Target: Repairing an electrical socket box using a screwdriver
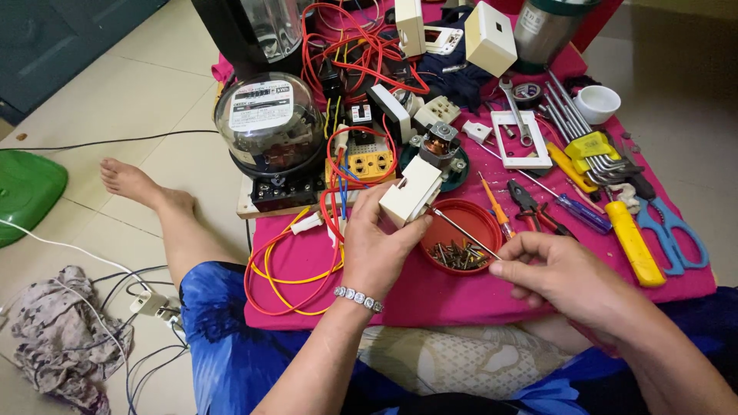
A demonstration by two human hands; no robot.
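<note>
On a pink cloth (461,296) spread over the floor, a seated person's left hand (374,244) clamps a cream switch box (410,192) at an angle, turning its side toward the screwdriver (463,232) pinched in the right hand (555,275), tip touching the box. Just beneath, a red lid (458,217) keeps loose screws (457,255) within reach. Pliers (533,209), scissors (670,229) and a domed meter (269,123) lie around.

Switch box (411,192): smooth matt cream plastic. Screwdriver shaft (463,233): thin bright metal. Red lid (461,223): glossy plastic, holding dull metal screws (455,255). Pink cloth (430,296): matt woven. Meter dome (269,115): clear, glossy.
</note>
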